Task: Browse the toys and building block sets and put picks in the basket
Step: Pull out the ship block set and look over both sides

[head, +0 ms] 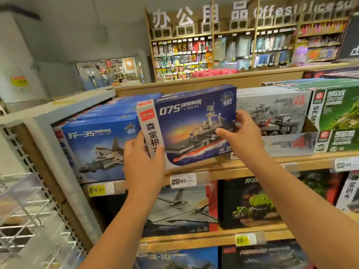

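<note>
Both hands are wrapped around one box: the left hand [142, 167] is clamped on the lower left corner of the blue warship set [191, 125], thumb laid over its grey side strip, while the right hand [240, 133] is pinched on the right edge, thumb on the front face. The set, marked 075, is held tilted in front of the top shelf [242, 165], its lower edge just over the shelf lip.

Behind it on the left, a row of blue fighter-jet boxes [97, 144] is stacked upright. To the right, a cardboard display tray [287, 144] printed Wandering Earth is seen, with a grey vehicle box [275, 113] standing inside it. Beside that, green boxes [338, 113] are piled two high.

Price tags are clipped along the shelf edge, one reading 29.90 [182, 180]. On the shelf below, a black box with a green vehicle [250, 202] is displayed. No basket can be made out in view.
</note>
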